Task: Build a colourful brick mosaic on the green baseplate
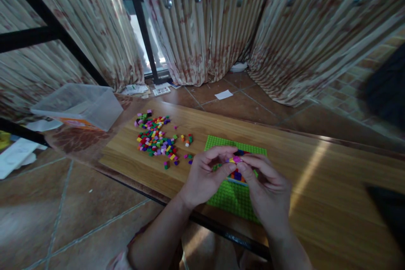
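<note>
Over the green baseplate (230, 200), my left hand (207, 173) and my right hand (265, 183) meet fingertip to fingertip. Small toy bricks (234, 160), pink and yellow, are pinched between them; whether they are joined together I cannot tell. Both hands have their fingers closed on these pieces. Below and behind the fingers, a patch of multicoloured bricks (238, 176), with red, blue, purple and orange among them, sits on the baseplate. My hands hide much of that patch.
A pile of loose coloured bricks (156, 137) spreads over the left of the wooden table (316, 185). Beyond the table's left end stands a clear plastic bin (85, 103). A dark flat object (387, 206) lies at the right edge. Striped curtains (205, 29) hang behind.
</note>
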Tool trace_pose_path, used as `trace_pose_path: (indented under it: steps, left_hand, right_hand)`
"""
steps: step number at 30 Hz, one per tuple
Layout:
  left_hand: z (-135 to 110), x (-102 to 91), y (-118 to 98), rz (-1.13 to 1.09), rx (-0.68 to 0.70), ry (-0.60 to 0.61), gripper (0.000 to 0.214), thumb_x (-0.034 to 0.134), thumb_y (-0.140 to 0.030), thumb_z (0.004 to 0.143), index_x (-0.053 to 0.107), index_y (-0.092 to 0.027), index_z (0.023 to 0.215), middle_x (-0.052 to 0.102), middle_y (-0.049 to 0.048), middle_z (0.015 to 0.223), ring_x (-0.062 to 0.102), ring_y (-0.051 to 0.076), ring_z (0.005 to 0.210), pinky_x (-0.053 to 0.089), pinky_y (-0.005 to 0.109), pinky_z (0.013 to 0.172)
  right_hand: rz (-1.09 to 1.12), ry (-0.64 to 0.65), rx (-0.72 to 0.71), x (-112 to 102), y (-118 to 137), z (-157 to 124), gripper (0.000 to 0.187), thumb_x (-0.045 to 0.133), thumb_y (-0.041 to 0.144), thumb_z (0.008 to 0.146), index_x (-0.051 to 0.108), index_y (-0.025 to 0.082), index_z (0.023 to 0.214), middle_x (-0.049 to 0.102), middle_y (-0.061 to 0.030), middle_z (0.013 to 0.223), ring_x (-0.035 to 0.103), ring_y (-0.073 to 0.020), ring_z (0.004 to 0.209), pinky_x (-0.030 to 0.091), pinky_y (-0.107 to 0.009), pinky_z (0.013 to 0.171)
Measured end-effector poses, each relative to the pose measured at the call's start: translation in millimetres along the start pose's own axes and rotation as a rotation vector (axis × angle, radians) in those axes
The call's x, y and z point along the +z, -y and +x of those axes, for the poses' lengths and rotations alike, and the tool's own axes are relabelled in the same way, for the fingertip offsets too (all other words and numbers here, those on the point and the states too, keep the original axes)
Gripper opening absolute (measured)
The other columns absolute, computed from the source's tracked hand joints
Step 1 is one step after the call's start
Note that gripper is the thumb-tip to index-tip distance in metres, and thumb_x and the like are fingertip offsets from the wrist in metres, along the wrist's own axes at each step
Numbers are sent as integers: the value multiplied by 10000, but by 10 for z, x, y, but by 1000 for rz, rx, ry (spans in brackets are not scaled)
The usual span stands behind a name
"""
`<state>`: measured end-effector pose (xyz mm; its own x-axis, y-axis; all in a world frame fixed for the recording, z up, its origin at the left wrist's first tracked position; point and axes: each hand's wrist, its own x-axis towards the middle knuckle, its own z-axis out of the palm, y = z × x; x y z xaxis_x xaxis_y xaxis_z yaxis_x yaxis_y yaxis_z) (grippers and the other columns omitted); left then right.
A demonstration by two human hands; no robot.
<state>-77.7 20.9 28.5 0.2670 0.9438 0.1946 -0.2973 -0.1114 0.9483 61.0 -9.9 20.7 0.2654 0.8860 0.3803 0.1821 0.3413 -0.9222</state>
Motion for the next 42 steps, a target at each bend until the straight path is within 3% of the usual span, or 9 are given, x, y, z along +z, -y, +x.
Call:
trace_pose_path:
  steps: [6,11,16,20,28,36,42]
  left_hand:
    - [-4,-7,18,77,34,8,285,736,-331,838,717,-171,1073,673,32,822,591,135,753,503,256,735]
    - [10,-22,30,96,32,-21,267,743,-328,831,724,-167,1043,688,40,842,596,138,772,495,247,735]
    - [34,-42,3,98,13,-69,235,733,-333,836,734,-171,1006,715,47,898,622,146,795,509,262,768]
    - [62,-70,12,89,0,-162,208,756,-302,806,737,-169,964,700,21,816,603,126,739,491,232,713]
    - [115,-143,82,74,-61,-283,178,750,-275,782,731,-159,915,718,27,832,623,130,740,493,233,694]
    - [112,-164,72,101,-111,-283,180,745,-273,774,732,-157,911,728,33,847,633,137,730,500,239,683]
    - [117,-153,75,85,-122,-284,140,731,-223,770,731,-156,894,722,28,843,626,128,734,491,227,691]
  right_hand:
    - [89,-10,87,-2,10,-2,85,759,237,799,785,289,861,713,-9,896,648,-150,846,529,-272,708]
    - [131,-110,103,-6,20,22,59,775,260,782,789,286,833,728,1,866,660,-145,793,526,-284,702]
    - [-123,-129,29,-117,15,56,89,734,288,827,790,292,895,725,3,913,662,-156,844,527,-313,779]
    - [-310,-129,-42,-218,-52,96,110,705,339,852,787,279,893,707,-6,941,649,-167,883,514,-338,832]
    - [-374,-37,-15,-216,-144,112,142,706,395,839,780,275,860,683,-23,1023,641,-187,960,506,-371,880]
    - [-392,18,16,-248,-232,112,161,700,406,825,773,264,849,665,-44,1111,630,-209,1031,499,-417,919]
    - [-371,-12,57,-209,-246,109,172,713,409,804,759,244,825,662,-59,1158,626,-224,1065,471,-459,966]
